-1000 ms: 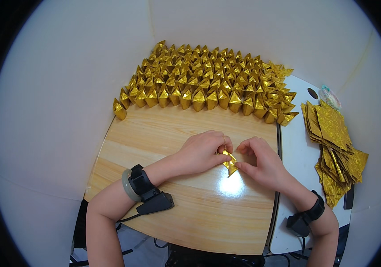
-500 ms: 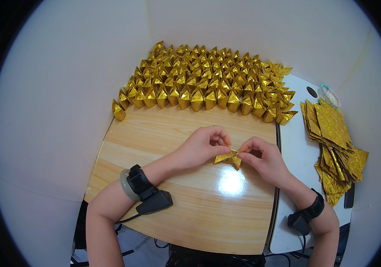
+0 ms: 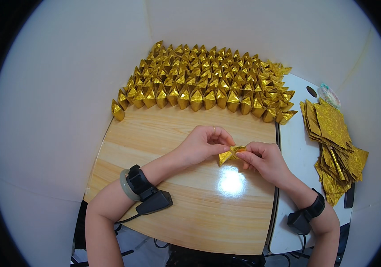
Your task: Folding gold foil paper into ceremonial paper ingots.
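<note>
A partly folded piece of gold foil paper (image 3: 226, 157) is pinched between both hands over the wooden table. My left hand (image 3: 209, 143) grips its left upper edge with thumb and forefinger. My right hand (image 3: 261, 158) holds the right side between thumb and fingers, which cover part of it. One pointed corner of the paper hangs down at the left. Beyond my hands stand several rows of folded gold paper ingots (image 3: 196, 99), close together, with their pointed tips upward.
To the right, a white table (image 3: 295, 147) adjoins the wooden table (image 3: 154, 222). On it lie stacked flat gold paper sheets (image 3: 333, 129), a clear plastic-looking roll (image 3: 330, 95) and a dark flat object (image 3: 350, 196). Pale walls surround the tables. Cabled black bands sit on both wrists.
The folded gold paper has turned between my hands. My right fingers have shifted to wrap further around its right side, and its lower point now hangs further left.
</note>
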The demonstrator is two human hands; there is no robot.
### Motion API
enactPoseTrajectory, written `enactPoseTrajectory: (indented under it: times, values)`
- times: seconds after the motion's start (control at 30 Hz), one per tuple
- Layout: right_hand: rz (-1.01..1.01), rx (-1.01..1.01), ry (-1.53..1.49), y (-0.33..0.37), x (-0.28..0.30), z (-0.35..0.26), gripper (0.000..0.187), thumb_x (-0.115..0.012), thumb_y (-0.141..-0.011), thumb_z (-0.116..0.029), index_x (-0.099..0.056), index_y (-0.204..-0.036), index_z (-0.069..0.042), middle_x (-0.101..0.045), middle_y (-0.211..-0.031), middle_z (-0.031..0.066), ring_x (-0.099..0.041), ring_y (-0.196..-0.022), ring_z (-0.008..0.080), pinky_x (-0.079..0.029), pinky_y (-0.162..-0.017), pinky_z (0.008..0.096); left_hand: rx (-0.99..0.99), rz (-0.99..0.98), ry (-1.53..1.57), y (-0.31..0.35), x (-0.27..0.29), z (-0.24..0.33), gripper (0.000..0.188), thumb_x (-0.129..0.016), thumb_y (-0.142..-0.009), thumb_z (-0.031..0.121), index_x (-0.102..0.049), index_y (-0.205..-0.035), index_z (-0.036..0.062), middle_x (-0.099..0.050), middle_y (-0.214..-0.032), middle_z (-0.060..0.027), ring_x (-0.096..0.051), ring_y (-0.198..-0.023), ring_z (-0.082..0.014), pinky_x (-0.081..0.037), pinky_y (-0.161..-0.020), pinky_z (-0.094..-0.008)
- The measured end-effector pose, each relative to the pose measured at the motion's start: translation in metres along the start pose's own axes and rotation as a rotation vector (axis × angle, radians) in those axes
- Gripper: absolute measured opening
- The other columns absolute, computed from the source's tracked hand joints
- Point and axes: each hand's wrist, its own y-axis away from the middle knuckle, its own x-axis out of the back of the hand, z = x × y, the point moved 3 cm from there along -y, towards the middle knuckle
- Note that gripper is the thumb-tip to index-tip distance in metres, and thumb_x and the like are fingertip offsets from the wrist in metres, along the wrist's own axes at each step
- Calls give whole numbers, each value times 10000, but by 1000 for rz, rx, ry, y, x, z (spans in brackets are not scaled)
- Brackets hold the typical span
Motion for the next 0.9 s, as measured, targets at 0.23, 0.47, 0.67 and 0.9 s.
enactPoseTrajectory:
  times: [0.23,0.47,0.67,0.9]
  values:
    - [-44,176,39,-2,-1,8,418,-709,-834,-156,-553,-1198,-24,-600,-622,7,-520,-571,49,-414,-544,218,-13,9,-72,-2,1,-2,144,-634,-824,-11,-627,-967,0,-645,-860,-45,-604,-802,-89,-476,-738,-215]
    - [-16,8,-7,-2,4,1,515,-756,-782,-169,-530,-1230,-55,-552,-690,17,-502,-604,76,-414,-567,223,8,171,-190,0,6,-3,78,-622,-816,-5,-656,-886,-9,-655,-805,-41,-609,-760,-92,-486,-686,-228]
    - [157,622,509,1,5,-7,379,-750,-753,-170,-581,-1071,-55,-574,-892,91,-614,-730,187,-489,-620,299,-60,124,-446,3,-11,7,90,-651,-782,30,-674,-868,40,-658,-760,-60,-618,-743,-154,-494,-712,-272]
    - [125,385,440,-1,4,0,254,-696,-746,-134,-597,-954,-29,-609,-857,102,-646,-754,224,-535,-676,308,-394,136,-1028,13,-20,14,301,-764,-698,190,-644,-960,105,-587,-1002,-48,-564,-934,-251,-478,-793,-343]
